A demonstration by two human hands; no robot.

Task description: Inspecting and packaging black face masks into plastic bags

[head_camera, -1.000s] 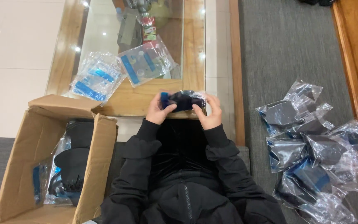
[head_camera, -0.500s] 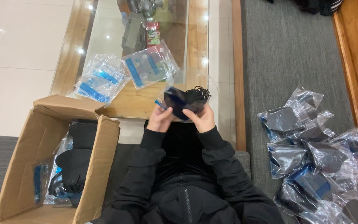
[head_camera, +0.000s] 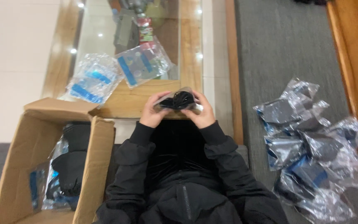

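Both of my hands hold one clear plastic bag with a coiled black cable inside (head_camera: 178, 100), in front of my chest at the near edge of a wooden table. My left hand (head_camera: 153, 111) grips the bag's left end. My right hand (head_camera: 202, 113) grips its right end, thumb on top. My black jacket sleeves run down from both wrists.
A glass-topped wooden table (head_camera: 189, 62) bears two flat clear bags with blue strips (head_camera: 95, 79) (head_camera: 143, 63). An open cardboard box (head_camera: 38, 137) at my left holds dark items and bagged goods. A heap of filled clear bags (head_camera: 311, 149) lies on the grey carpet at my right.
The bagged cable has been turned and lowered between my hands, now lying flatter with the cable coil facing up. My hands sit slightly closer to my chest.
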